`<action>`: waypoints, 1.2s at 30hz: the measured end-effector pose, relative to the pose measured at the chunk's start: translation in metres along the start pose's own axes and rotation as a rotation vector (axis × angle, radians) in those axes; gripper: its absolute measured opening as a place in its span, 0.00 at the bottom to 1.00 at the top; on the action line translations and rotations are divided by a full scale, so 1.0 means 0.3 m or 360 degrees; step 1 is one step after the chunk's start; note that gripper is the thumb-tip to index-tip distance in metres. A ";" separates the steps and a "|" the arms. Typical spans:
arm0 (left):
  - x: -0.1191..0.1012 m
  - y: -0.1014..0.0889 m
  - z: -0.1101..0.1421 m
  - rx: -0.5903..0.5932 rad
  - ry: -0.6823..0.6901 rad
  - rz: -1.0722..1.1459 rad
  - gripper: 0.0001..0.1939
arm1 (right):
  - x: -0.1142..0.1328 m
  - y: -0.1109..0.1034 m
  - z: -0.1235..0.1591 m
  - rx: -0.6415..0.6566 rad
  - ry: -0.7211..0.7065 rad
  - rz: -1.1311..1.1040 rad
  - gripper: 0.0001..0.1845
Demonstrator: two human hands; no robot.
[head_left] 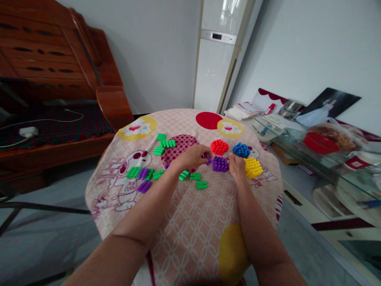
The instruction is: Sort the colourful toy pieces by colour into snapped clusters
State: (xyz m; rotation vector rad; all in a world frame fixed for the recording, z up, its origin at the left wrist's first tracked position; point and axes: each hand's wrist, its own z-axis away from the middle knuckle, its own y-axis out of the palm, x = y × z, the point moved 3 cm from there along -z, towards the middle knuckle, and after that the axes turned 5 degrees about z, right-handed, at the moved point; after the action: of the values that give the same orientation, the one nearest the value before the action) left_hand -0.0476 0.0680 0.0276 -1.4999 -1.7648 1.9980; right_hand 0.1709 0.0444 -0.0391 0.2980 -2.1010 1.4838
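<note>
My left hand (195, 156) is closed in a pinch on a small purple plastic building block (208, 160). Just right of that block stands a square group of purple blocks (220, 163), knobs up. The bent fingers of my right hand (237, 165) press against the group's right edge; my own hand hides part of the contact. Around it sit similar groups: red blocks (219, 147) behind, blue blocks (241, 150) behind on the right, yellow blocks (253, 167) to the right. Loose green blocks (167, 143) and purple blocks (144, 186) lie left of and below my left hand.
A patterned cloth (190, 222) covers the round table. To the right, a glass-topped cabinet (321, 167) holds papers (242, 110), a red bowl (321, 143) and bags. A wooden bench (44, 127) stands at the left, and a tall white appliance (218, 59) at the back.
</note>
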 end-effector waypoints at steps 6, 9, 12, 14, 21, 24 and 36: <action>-0.136 0.129 -0.024 -0.0007 0.0149 -0.0090 0.09 | 0.001 -0.001 -0.004 -0.0009 -0.0022 0.0034 0.32; -0.161 0.192 -0.029 -0.0003 0.0199 -0.0212 0.09 | 0.004 -0.004 -0.001 -0.0054 -0.0031 0.0097 0.32; -0.167 0.229 -0.030 -0.0001 0.0202 -0.0263 0.11 | 0.006 -0.007 0.002 -0.0068 -0.0049 0.0140 0.33; -0.165 0.243 -0.030 0.0007 0.0190 -0.0270 0.12 | 0.007 -0.008 0.003 -0.0062 -0.0060 0.0164 0.34; -0.146 0.271 -0.039 -0.0041 0.0202 -0.0259 0.12 | 0.006 -0.004 0.000 -0.0079 -0.0067 0.0138 0.36; -0.146 0.233 -0.039 -0.0161 0.0201 -0.0196 0.10 | 0.001 0.001 -0.003 -0.0082 -0.0047 0.0139 0.36; 0.158 -0.160 0.106 0.0275 -0.0532 -0.0606 0.14 | -0.010 0.004 -0.005 -0.0079 -0.0045 0.0053 0.31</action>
State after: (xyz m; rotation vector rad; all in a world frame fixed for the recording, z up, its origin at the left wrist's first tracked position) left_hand -0.1183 0.0906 0.0330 -0.7435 -1.7618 2.2103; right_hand 0.1734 0.0459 -0.0413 0.2679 -2.1719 1.4519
